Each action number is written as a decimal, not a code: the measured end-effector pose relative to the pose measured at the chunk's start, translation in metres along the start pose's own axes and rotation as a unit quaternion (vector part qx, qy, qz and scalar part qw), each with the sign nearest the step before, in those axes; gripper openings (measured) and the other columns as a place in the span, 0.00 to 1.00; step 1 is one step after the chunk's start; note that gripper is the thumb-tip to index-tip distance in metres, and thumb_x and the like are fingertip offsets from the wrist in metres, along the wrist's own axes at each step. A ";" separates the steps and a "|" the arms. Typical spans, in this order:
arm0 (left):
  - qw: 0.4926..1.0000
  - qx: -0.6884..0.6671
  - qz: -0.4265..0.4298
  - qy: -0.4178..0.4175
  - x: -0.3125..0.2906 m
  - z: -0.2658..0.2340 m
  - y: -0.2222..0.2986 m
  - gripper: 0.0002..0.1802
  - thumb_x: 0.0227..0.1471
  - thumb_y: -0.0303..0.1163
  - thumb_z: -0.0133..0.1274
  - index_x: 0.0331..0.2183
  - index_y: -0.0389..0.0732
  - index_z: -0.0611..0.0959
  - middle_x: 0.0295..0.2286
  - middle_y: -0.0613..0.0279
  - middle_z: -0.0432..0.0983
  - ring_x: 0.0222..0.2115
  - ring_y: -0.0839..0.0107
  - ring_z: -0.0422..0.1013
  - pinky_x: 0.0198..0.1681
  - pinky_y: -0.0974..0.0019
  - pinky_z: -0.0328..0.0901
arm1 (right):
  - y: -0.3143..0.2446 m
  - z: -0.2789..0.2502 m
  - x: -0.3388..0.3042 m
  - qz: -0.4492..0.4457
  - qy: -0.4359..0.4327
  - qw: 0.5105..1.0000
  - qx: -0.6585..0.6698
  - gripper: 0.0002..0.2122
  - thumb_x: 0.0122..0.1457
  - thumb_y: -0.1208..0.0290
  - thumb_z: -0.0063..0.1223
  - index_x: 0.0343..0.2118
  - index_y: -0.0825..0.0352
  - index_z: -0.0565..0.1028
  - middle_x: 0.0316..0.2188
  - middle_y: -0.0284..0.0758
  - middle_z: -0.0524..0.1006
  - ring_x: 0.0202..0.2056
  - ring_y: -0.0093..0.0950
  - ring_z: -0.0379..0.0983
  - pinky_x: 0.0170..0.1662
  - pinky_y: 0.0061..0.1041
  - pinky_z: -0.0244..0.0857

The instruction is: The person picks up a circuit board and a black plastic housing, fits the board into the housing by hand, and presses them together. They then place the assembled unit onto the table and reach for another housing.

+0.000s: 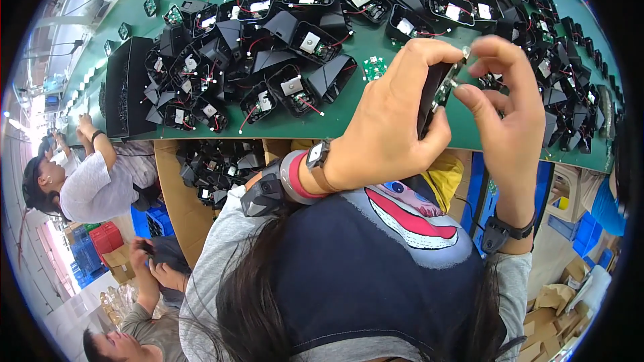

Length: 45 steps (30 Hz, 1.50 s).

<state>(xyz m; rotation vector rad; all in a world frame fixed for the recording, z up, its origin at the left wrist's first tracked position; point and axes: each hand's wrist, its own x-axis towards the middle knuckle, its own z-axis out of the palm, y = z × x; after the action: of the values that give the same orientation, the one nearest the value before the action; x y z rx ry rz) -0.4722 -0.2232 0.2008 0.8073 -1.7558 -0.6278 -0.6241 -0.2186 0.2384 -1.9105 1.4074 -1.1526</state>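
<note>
My left hand (pixel 392 117) is wrapped around a black plastic housing (pixel 429 97), held tilted above the front of the green table. A green circuit board (pixel 445 86) shows edge-on along the housing's open side. My right hand (pixel 508 94) is close on the right of it, fingers curved and apart. Its thumb tip is at the board's edge and its index fingertip is by the upper end; whether they touch it is hard to tell. A loose green circuit board (pixel 374 68) lies on the table just left of my left hand.
Many open black housings (pixel 293 87) with red wires are heaped across the green table (pixel 382 110); more crowd the right side (pixel 560 100). A black bin (pixel 127 90) stands at left. Below the edge, a cardboard box (pixel 168 188) holds more housings. Two people (pixel 100 188) are at left.
</note>
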 end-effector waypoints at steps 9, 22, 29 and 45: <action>0.968 -0.148 -0.137 -0.151 0.003 -0.013 -0.014 0.32 0.41 0.25 0.55 0.51 0.35 0.66 0.43 0.57 0.67 0.46 0.70 0.65 0.51 0.67 0.59 | 0.029 -0.002 0.000 0.131 -0.076 0.966 0.211 0.15 0.49 0.82 0.56 0.41 0.69 0.71 0.35 0.30 0.72 0.34 0.17 0.68 0.36 0.15 0.67; 0.805 -0.457 -0.360 -0.121 0.004 -0.024 -0.022 0.37 0.47 0.34 0.60 0.56 0.35 0.64 0.35 0.60 0.74 0.29 0.78 0.71 0.35 0.75 0.68 | 0.031 -0.007 0.008 0.172 -0.070 0.934 0.304 0.08 0.58 0.73 0.52 0.39 0.68 0.70 0.28 0.27 0.73 0.27 0.14 0.69 0.28 0.11 0.60; 0.789 -0.445 -0.410 -0.106 0.004 -0.017 -0.016 0.27 0.52 0.23 0.46 0.55 0.36 0.65 0.45 0.58 0.71 0.44 0.74 0.70 0.46 0.67 0.67 | 0.007 0.009 0.000 0.124 0.049 0.965 0.228 0.07 0.58 0.75 0.52 0.38 0.69 0.70 0.27 0.27 0.74 0.28 0.11 0.67 0.29 0.10 0.59; 0.765 -0.536 -0.356 -0.025 -0.006 -0.003 -0.017 0.22 0.58 0.36 0.42 0.51 0.33 0.69 0.40 0.60 0.70 0.39 0.76 0.68 0.42 0.68 0.67 | 0.030 0.022 -0.007 0.123 0.054 0.983 0.122 0.07 0.56 0.74 0.56 0.35 0.69 0.72 0.28 0.27 0.72 0.31 0.14 0.65 0.36 0.13 0.60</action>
<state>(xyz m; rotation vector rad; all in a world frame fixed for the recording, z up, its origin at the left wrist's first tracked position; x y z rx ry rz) -0.4645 -0.2296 0.1857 0.5650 -0.7694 -1.9350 -0.6214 -0.2242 0.2012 -1.4807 1.4366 -1.2576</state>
